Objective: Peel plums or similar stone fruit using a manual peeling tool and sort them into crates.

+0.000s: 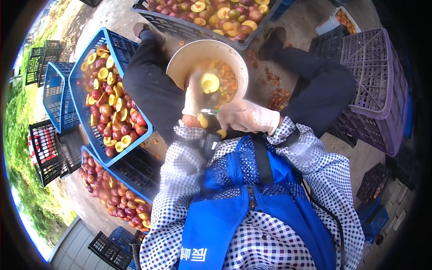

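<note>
My left hand, in a pale glove and blurred, is over the near left part of a white bucket. A yellow-fleshed plum half is at its fingers, its cut face up. My right hand, also gloved, is closed around a small knife, whose short blade points left towards my left wrist. Orange-brown plum stones and scraps lie in the bucket. Two yellow pieces of fruit show below the blade, near my lap; what bears them is hidden.
A blue crate of whole and halved plums stands left, above another crate of plums. A grey crate of plums stands beyond the bucket. Purple crates are at the right. Scraps lie on the ground between my legs.
</note>
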`<action>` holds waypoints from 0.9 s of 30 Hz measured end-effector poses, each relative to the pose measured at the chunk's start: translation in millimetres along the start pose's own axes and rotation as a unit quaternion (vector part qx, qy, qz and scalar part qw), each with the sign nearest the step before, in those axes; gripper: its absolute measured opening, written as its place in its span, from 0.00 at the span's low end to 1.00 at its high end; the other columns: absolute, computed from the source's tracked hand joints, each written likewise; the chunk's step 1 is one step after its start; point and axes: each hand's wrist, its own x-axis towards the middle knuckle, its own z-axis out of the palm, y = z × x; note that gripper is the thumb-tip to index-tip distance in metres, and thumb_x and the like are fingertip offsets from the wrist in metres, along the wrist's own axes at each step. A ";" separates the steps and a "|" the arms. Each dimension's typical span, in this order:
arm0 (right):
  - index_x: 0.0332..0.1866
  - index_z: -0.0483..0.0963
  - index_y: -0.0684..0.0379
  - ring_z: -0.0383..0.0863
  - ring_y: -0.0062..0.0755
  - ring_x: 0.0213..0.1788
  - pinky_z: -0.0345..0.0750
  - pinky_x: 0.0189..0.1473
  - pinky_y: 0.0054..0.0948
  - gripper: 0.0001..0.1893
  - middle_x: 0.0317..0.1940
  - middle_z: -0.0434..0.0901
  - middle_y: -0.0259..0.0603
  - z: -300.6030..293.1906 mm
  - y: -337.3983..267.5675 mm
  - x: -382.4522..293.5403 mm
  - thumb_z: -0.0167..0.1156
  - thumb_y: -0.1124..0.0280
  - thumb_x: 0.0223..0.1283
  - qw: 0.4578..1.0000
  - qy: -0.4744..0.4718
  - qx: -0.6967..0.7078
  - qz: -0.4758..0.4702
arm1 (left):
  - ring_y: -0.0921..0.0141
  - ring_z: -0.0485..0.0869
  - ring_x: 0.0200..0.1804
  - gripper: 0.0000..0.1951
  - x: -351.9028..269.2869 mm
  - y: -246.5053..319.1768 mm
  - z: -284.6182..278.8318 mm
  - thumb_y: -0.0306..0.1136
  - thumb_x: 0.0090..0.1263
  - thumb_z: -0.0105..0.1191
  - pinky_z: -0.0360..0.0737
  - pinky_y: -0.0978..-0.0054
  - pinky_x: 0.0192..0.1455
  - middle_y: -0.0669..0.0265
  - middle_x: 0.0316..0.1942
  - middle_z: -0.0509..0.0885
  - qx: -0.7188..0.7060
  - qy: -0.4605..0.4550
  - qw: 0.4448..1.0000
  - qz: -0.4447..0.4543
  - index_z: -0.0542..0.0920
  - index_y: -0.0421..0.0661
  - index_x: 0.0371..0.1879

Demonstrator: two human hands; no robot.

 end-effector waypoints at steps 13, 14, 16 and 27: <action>0.42 0.77 0.64 0.84 0.51 0.30 0.75 0.31 0.38 0.07 0.24 0.78 0.54 -9.2 1.1 -5.2 0.62 0.71 0.66 0.901 0.238 -0.358 -0.058 | 0.67 0.81 0.51 0.20 -70.9 129.2 -97.0 0.43 0.77 0.56 0.77 0.69 0.56 0.60 0.51 0.83 0.279 0.360 0.751 0.478 0.80 0.42 0.60; 0.42 0.77 0.64 0.84 0.51 0.30 0.75 0.31 0.38 0.07 0.24 0.78 0.54 -15.0 12.0 -2.9 0.62 0.71 0.66 0.881 0.229 -0.392 -0.131 | 0.59 0.82 0.52 0.24 -58.1 143.4 -148.4 0.48 0.75 0.57 0.77 0.61 0.58 0.54 0.52 0.83 0.420 0.422 0.657 0.462 0.79 0.45 0.61; 0.39 0.75 0.64 0.75 0.34 0.21 0.69 0.27 0.36 0.13 0.18 0.73 0.45 -17.4 10.2 -2.1 0.59 0.63 0.71 0.916 0.277 -0.277 -0.089 | 0.57 0.85 0.49 0.23 -62.2 172.1 -171.9 0.50 0.74 0.55 0.78 0.61 0.58 0.52 0.47 0.86 0.586 0.386 0.674 0.231 0.82 0.47 0.60; 0.35 0.72 0.62 0.65 0.17 0.22 0.65 0.25 0.25 0.12 0.18 0.66 0.30 -43.3 28.0 8.8 0.60 0.66 0.73 0.922 0.366 -0.113 -0.052 | 0.59 0.88 0.42 0.17 138.9 105.0 97.8 0.42 0.67 0.63 0.82 0.66 0.48 0.55 0.38 0.89 0.733 -0.062 0.611 0.294 0.84 0.44 0.48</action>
